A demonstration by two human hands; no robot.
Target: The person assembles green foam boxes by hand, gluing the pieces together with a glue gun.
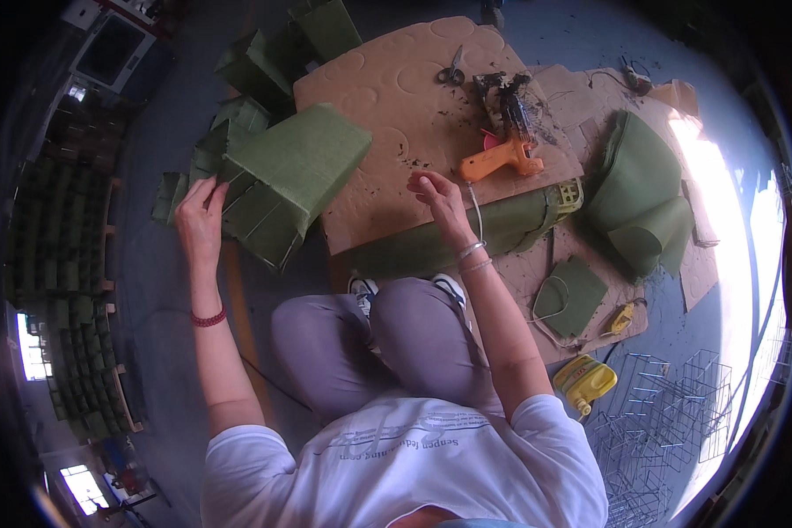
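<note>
My left hand [201,216] pinches the edge of a green fabric-like box [295,163] with its fingertips. The box hangs tilted at the left edge of the cardboard-topped work surface [370,97], its broad panel turned up. To the right of it, my right hand [440,207] is raised over the near part of the cardboard, apart from the box. Its fingers are loosely curved, and nothing shows in them. An orange hot glue gun [502,160] lies on the cardboard just beyond my right hand, its cord running down past my wrist.
Scissors [451,70] and a dark, glue-smeared stand [506,101] are on the cardboard. More green boxes [260,70] stand at the far left. Folded green sheets [638,194] lie at right, near a yellow jug [584,384] and wire frames [669,422]. Stacked green boxes [57,238] line the left.
</note>
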